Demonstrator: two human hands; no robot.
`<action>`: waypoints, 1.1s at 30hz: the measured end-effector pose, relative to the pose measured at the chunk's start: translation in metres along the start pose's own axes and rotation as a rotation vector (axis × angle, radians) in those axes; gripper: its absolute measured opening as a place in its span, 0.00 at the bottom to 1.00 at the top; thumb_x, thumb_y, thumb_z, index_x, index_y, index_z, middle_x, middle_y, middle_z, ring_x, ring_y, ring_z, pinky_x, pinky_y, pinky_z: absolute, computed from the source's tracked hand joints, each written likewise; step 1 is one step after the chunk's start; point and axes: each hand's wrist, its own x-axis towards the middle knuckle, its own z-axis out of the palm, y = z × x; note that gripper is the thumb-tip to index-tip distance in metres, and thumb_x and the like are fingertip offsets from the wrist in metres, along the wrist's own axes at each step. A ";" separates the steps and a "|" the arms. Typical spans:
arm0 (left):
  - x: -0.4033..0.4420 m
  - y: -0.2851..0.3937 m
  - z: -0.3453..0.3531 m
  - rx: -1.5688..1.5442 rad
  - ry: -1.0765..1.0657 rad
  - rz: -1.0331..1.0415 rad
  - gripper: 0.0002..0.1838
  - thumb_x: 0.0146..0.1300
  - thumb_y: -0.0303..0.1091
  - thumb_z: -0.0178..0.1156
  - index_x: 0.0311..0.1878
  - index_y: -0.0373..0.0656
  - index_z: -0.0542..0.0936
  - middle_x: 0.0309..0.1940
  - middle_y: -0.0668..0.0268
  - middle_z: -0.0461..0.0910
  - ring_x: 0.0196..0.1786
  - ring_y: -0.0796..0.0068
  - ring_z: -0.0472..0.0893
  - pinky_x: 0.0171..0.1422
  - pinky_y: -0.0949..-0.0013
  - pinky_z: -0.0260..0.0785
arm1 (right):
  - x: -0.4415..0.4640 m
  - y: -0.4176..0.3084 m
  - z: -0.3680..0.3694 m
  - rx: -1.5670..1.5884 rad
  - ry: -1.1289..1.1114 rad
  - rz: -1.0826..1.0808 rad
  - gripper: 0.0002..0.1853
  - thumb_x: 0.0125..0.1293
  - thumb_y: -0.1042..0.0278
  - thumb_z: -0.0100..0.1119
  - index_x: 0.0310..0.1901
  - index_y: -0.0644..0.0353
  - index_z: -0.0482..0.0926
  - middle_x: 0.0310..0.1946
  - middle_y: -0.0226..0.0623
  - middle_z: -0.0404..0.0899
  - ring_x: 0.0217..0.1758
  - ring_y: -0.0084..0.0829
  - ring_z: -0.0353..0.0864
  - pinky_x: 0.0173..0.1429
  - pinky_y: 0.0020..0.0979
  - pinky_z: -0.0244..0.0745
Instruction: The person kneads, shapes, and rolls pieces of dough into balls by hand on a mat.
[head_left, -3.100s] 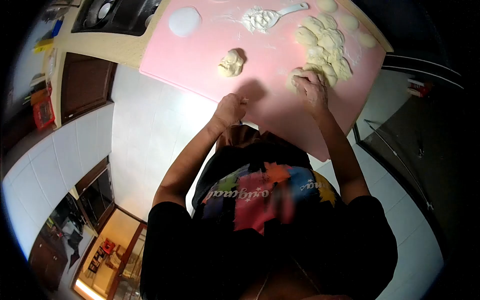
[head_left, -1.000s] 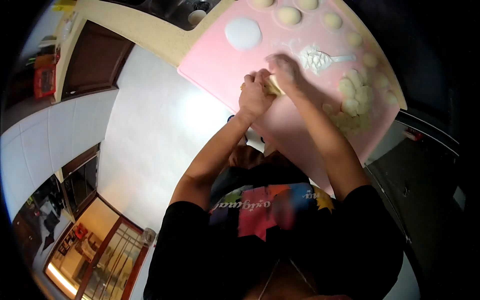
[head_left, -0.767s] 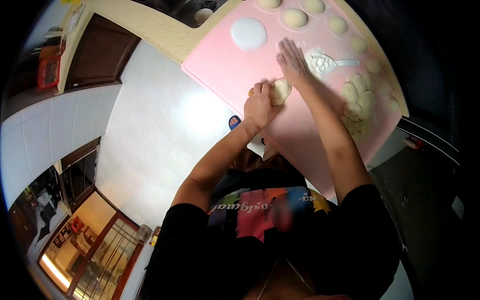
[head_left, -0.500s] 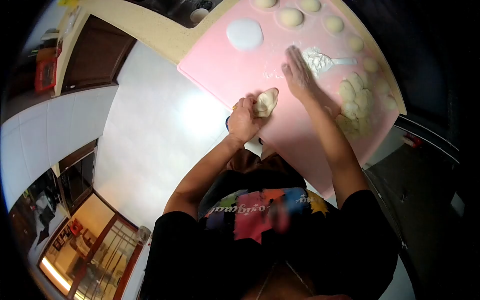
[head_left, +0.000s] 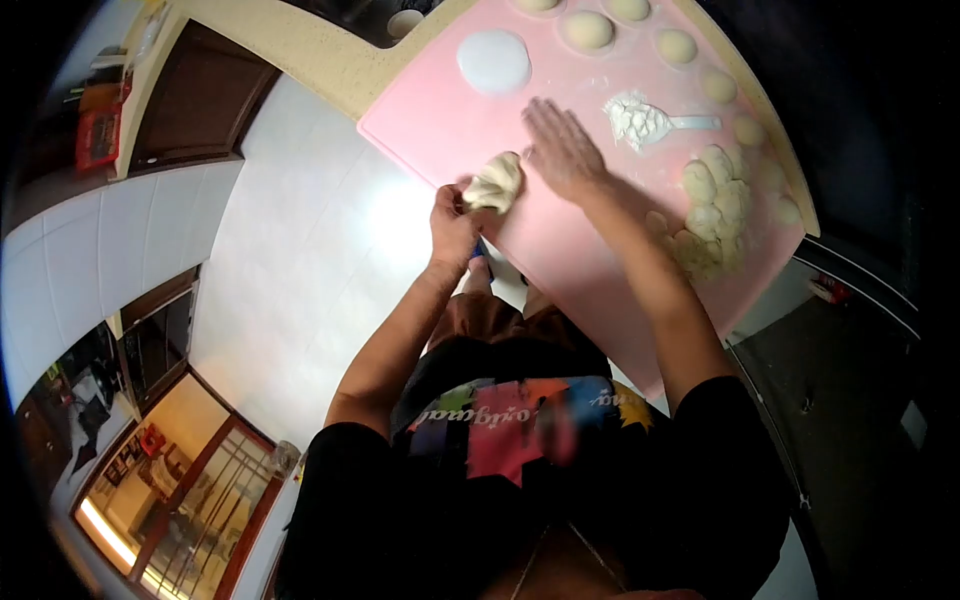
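My left hand [head_left: 455, 222] grips the edge of a pale dough piece [head_left: 495, 184] at the near-left edge of the pink mat [head_left: 590, 270]. Flat over the mat, just right of that dough, my right hand [head_left: 563, 150] is spread with floury fingers and holds nothing. A pile of dough lumps [head_left: 716, 205] lies to the right. Between the pile and the round dough balls [head_left: 588, 31] at the back is a white scoop [head_left: 690, 122] with flour [head_left: 634, 120] in and around it.
A white round disc [head_left: 494, 62] lies on the mat at the back left. Beyond it are a beige counter [head_left: 310, 55] and a dark sink holding a bowl [head_left: 405, 23]. More dough balls [head_left: 719, 85] line the mat's right edge. Tiled floor [head_left: 300, 250] shows at left.
The dough piece has moved left to the mat's edge with my left hand, after lying under both hands about a second ago. My right hand has shifted left, away from the flour.
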 end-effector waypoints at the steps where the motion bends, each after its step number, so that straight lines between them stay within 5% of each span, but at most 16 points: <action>1: -0.003 0.009 -0.003 -0.064 0.015 -0.048 0.24 0.54 0.18 0.63 0.57 0.35 0.72 0.44 0.58 0.80 0.42 0.71 0.79 0.48 0.70 0.76 | -0.013 -0.014 -0.008 -0.047 -0.078 -0.073 0.34 0.77 0.48 0.44 0.78 0.57 0.58 0.81 0.41 0.52 0.84 0.37 0.48 0.85 0.42 0.41; 4: 0.010 0.001 -0.011 0.019 0.060 0.064 0.27 0.54 0.17 0.65 0.58 0.29 0.69 0.47 0.52 0.80 0.45 0.64 0.84 0.48 0.65 0.81 | -0.076 -0.029 -0.025 0.185 -0.120 -0.151 0.32 0.75 0.54 0.49 0.75 0.60 0.62 0.80 0.42 0.54 0.84 0.37 0.51 0.84 0.42 0.44; 8: 0.002 0.017 0.027 0.107 -0.014 0.109 0.29 0.52 0.24 0.74 0.55 0.34 0.71 0.46 0.56 0.81 0.49 0.68 0.82 0.54 0.66 0.77 | -0.107 -0.017 -0.020 0.299 -0.259 -0.063 0.31 0.76 0.54 0.49 0.75 0.59 0.64 0.77 0.43 0.60 0.82 0.38 0.55 0.83 0.42 0.48; 10: -0.005 0.021 0.052 0.159 -0.137 0.175 0.29 0.52 0.29 0.75 0.55 0.33 0.72 0.47 0.55 0.82 0.50 0.64 0.83 0.55 0.65 0.78 | -0.084 -0.016 -0.022 1.191 0.156 0.612 0.29 0.77 0.55 0.48 0.73 0.60 0.66 0.71 0.44 0.69 0.77 0.40 0.63 0.80 0.43 0.55; 13: -0.003 -0.006 0.076 0.556 -0.184 0.281 0.35 0.52 0.33 0.75 0.63 0.37 0.71 0.56 0.50 0.77 0.56 0.50 0.80 0.62 0.57 0.75 | -0.029 -0.027 -0.020 1.132 0.233 0.903 0.25 0.77 0.58 0.48 0.69 0.62 0.70 0.64 0.45 0.75 0.70 0.45 0.69 0.75 0.45 0.60; 14: -0.012 -0.004 0.071 0.553 -0.185 0.274 0.35 0.52 0.33 0.75 0.63 0.37 0.71 0.56 0.50 0.77 0.56 0.50 0.80 0.62 0.57 0.75 | -0.028 -0.025 0.007 0.409 0.342 0.539 0.21 0.75 0.56 0.51 0.64 0.57 0.75 0.60 0.48 0.78 0.67 0.48 0.72 0.74 0.47 0.60; 16: -0.018 -0.002 0.064 0.632 -0.196 0.372 0.38 0.51 0.34 0.75 0.65 0.39 0.70 0.61 0.49 0.72 0.60 0.47 0.77 0.65 0.55 0.73 | -0.032 -0.034 0.004 0.185 0.338 0.429 0.19 0.71 0.58 0.57 0.60 0.55 0.77 0.55 0.46 0.79 0.62 0.47 0.74 0.71 0.46 0.63; 17: -0.016 -0.004 0.056 0.553 -0.204 0.379 0.40 0.52 0.34 0.77 0.67 0.37 0.69 0.55 0.49 0.74 0.56 0.56 0.79 0.61 0.60 0.76 | -0.019 -0.030 0.001 0.186 0.342 0.429 0.19 0.71 0.58 0.57 0.60 0.55 0.77 0.55 0.46 0.79 0.62 0.47 0.74 0.71 0.46 0.63; 20: 0.002 0.010 0.046 0.578 -0.267 0.250 0.41 0.52 0.34 0.77 0.69 0.38 0.68 0.58 0.48 0.73 0.61 0.56 0.77 0.64 0.58 0.74 | 0.000 -0.012 -0.002 0.111 0.425 0.219 0.17 0.69 0.56 0.58 0.56 0.52 0.78 0.50 0.40 0.81 0.56 0.43 0.77 0.66 0.44 0.68; 24: 0.022 0.050 0.065 0.709 -0.259 0.388 0.41 0.51 0.36 0.76 0.69 0.45 0.69 0.63 0.51 0.71 0.63 0.50 0.76 0.67 0.54 0.73 | 0.021 0.001 0.000 0.124 0.379 0.144 0.10 0.68 0.57 0.60 0.44 0.52 0.81 0.41 0.32 0.85 0.48 0.40 0.83 0.57 0.42 0.76; 26: 0.033 0.045 0.076 0.703 -0.265 0.371 0.41 0.51 0.37 0.74 0.69 0.48 0.69 0.64 0.53 0.71 0.66 0.49 0.73 0.69 0.52 0.71 | 0.026 0.001 -0.009 0.328 0.239 0.293 0.11 0.68 0.59 0.59 0.47 0.53 0.82 0.43 0.37 0.86 0.51 0.45 0.83 0.60 0.44 0.76; 27: 0.033 0.047 0.080 0.750 -0.259 0.372 0.39 0.52 0.35 0.72 0.69 0.48 0.69 0.65 0.52 0.69 0.65 0.48 0.74 0.66 0.52 0.72 | 0.025 0.014 0.008 0.616 0.252 0.334 0.17 0.75 0.55 0.52 0.50 0.60 0.80 0.40 0.41 0.84 0.47 0.33 0.82 0.52 0.36 0.77; 28: 0.029 0.047 0.081 0.795 -0.255 0.368 0.37 0.53 0.33 0.70 0.69 0.48 0.69 0.66 0.50 0.67 0.64 0.47 0.75 0.64 0.51 0.74 | 0.010 0.019 0.025 0.612 0.249 0.340 0.17 0.75 0.55 0.52 0.50 0.60 0.80 0.40 0.41 0.84 0.47 0.33 0.82 0.52 0.36 0.77; 29: 0.019 0.047 0.077 0.825 -0.290 0.388 0.37 0.54 0.32 0.69 0.69 0.45 0.68 0.68 0.49 0.65 0.65 0.47 0.74 0.65 0.52 0.73 | -0.003 0.018 0.031 1.123 0.256 0.671 0.19 0.77 0.53 0.50 0.51 0.62 0.79 0.41 0.42 0.83 0.47 0.33 0.81 0.53 0.35 0.76; 31: 0.003 0.026 0.074 0.803 -0.280 0.430 0.37 0.54 0.31 0.69 0.69 0.43 0.68 0.68 0.48 0.65 0.66 0.47 0.73 0.66 0.52 0.73 | -0.017 -0.020 0.019 1.314 0.420 1.094 0.24 0.80 0.49 0.46 0.54 0.65 0.78 0.47 0.46 0.81 0.50 0.35 0.79 0.53 0.35 0.75; 33: -0.015 0.014 0.063 0.775 -0.290 0.485 0.37 0.53 0.29 0.70 0.68 0.41 0.68 0.67 0.45 0.65 0.67 0.46 0.70 0.67 0.51 0.71 | -0.047 -0.047 0.034 0.545 0.483 0.730 0.19 0.77 0.54 0.49 0.55 0.62 0.78 0.53 0.45 0.80 0.53 0.40 0.80 0.56 0.40 0.73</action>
